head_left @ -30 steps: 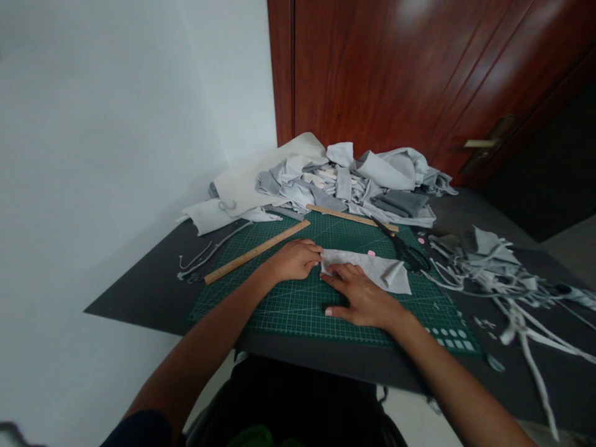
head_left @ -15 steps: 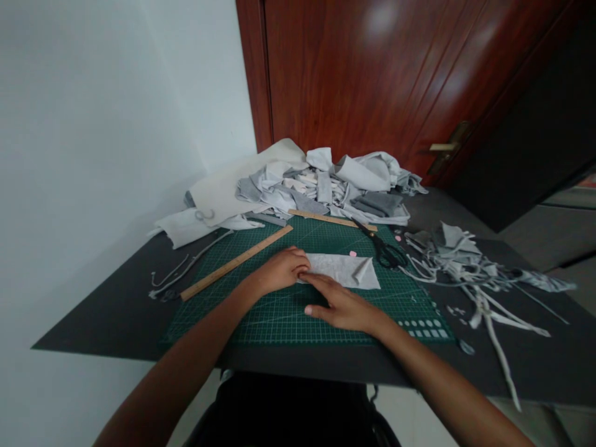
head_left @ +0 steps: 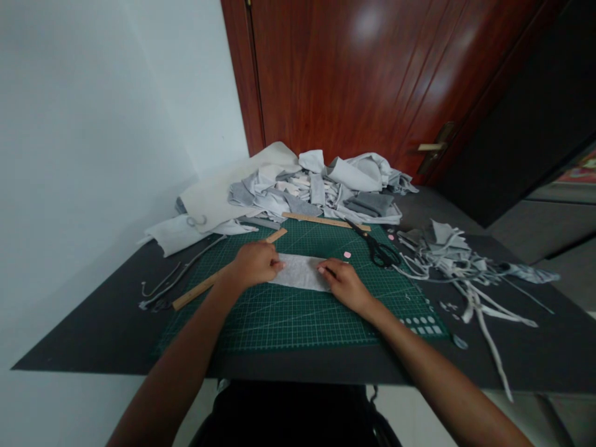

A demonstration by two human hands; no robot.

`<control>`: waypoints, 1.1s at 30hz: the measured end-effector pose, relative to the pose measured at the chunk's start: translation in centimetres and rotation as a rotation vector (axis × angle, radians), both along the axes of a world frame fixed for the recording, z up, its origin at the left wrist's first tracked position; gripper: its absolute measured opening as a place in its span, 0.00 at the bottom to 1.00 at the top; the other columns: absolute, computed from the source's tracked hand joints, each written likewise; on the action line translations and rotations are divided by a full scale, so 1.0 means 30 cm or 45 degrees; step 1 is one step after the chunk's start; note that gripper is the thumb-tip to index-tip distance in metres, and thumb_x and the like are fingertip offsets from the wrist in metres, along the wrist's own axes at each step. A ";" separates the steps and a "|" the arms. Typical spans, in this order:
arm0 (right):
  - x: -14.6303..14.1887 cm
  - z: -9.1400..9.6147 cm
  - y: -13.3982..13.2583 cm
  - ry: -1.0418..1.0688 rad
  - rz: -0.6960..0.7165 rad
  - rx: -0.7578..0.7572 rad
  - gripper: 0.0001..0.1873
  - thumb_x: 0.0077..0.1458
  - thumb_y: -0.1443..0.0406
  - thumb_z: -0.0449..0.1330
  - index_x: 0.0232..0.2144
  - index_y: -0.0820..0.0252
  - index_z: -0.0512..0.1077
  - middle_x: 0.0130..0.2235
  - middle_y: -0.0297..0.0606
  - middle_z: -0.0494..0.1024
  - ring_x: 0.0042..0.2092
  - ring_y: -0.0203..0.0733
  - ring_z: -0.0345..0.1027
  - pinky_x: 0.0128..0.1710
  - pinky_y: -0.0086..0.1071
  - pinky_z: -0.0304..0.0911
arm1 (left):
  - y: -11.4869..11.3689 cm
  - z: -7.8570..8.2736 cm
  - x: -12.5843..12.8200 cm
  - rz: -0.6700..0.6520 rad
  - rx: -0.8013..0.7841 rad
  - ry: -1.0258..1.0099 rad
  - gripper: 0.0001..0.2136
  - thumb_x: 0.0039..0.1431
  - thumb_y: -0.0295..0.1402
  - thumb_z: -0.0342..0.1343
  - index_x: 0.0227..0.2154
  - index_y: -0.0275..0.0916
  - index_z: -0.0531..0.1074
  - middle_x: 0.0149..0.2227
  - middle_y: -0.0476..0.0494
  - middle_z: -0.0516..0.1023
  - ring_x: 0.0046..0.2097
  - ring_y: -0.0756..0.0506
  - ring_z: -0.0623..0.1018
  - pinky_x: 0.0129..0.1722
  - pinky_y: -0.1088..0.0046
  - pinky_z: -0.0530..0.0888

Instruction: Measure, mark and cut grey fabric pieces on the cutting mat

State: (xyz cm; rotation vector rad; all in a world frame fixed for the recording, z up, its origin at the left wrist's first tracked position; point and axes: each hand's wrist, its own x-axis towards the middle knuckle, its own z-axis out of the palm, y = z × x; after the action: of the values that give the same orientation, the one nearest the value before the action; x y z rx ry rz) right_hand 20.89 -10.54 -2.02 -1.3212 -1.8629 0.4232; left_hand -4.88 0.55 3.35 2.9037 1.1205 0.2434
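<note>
A light grey strip of fabric (head_left: 300,272) lies flat across the green cutting mat (head_left: 279,323). My left hand (head_left: 256,264) is closed on the strip's left end, thumb and fingers pinched together. At the right end, my right hand (head_left: 343,280) pinches the fabric with curled fingers. Both ends of the strip are partly hidden under the hands. Just beyond the strip sits a small pink piece (head_left: 347,254). A wooden ruler (head_left: 198,292) passes partly behind my left hand.
Black scissors (head_left: 382,253) rest on the mat's right side, their blades by a second wooden ruler (head_left: 321,220). Behind is a heap of grey and white fabric (head_left: 298,192). Fabric scraps and cords (head_left: 459,254) lie on the right of the dark table (head_left: 102,316).
My hands have moved apart, the left one going left to the strip's left end. My right hand, stretched out before, now pinches the right end. The fabric's folded right corner is no longer visible.
</note>
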 end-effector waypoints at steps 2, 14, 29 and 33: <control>-0.018 0.005 -0.007 -0.007 0.033 0.003 0.13 0.70 0.65 0.53 0.41 0.58 0.78 0.41 0.42 0.81 0.44 0.45 0.75 0.48 0.38 0.69 | -0.038 -0.002 0.047 0.025 0.180 -0.100 0.15 0.68 0.42 0.54 0.34 0.39 0.82 0.40 0.36 0.81 0.51 0.35 0.78 0.54 0.57 0.72; 0.054 0.023 0.017 -0.199 -0.072 -0.036 0.12 0.67 0.68 0.54 0.39 0.60 0.79 0.38 0.43 0.82 0.41 0.45 0.76 0.45 0.37 0.69 | -0.154 -0.148 0.177 -0.291 -0.165 0.025 0.37 0.69 0.59 0.47 0.73 0.42 0.52 0.74 0.34 0.54 0.75 0.29 0.49 0.72 0.44 0.45; 0.175 0.057 0.034 -0.514 -0.141 -0.258 0.14 0.69 0.63 0.55 0.33 0.60 0.77 0.36 0.42 0.81 0.38 0.43 0.75 0.40 0.32 0.63 | -0.139 -0.090 0.222 -0.113 -0.379 -0.007 0.25 0.75 0.52 0.35 0.63 0.54 0.68 0.73 0.45 0.60 0.74 0.28 0.52 0.68 0.35 0.51; 0.143 0.067 0.032 -0.718 -0.258 -0.243 0.13 0.71 0.63 0.53 0.37 0.60 0.76 0.40 0.45 0.82 0.40 0.44 0.76 0.40 0.32 0.61 | -0.175 -0.073 0.298 -0.013 -0.238 0.028 0.25 0.72 0.55 0.45 0.56 0.45 0.74 0.67 0.36 0.66 0.70 0.22 0.60 0.64 0.32 0.59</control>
State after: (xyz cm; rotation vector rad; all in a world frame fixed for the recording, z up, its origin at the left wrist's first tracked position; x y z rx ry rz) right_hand 25.17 -9.59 -0.01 -1.8850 -2.1420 0.1256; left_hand 4.06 -4.71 1.16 2.7536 1.0685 0.1000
